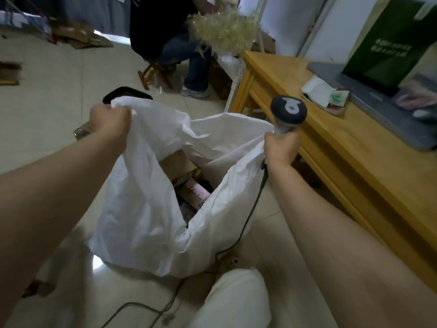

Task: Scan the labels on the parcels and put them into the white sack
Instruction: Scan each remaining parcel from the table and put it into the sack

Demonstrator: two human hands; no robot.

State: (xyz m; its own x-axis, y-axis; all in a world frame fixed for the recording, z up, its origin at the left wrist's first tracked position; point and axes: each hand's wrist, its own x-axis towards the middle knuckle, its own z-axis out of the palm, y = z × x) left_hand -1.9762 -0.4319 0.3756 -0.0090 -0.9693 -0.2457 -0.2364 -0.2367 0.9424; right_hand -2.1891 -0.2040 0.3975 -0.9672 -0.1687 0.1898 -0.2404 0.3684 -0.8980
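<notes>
My left hand [111, 121] grips the white sack [142, 209] rim at 10 o'clock. Right hand [281, 149] (2 o'clock) clasps barcode scanner [288, 111] plus rim.

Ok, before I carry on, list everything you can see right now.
white sack: one, white, on the floor, mouth held open
parcels: several, brown and pink, inside the sack; exact count hidden
scanner: one, grey, above the sack's right rim
cable: one, black, scanner down to floor
table: one, yellow wood, right
mat: one, grey, on the table
seated person: one, dark top, far side
left hand: grips the sack's left rim
right hand: holds the scanner
</notes>
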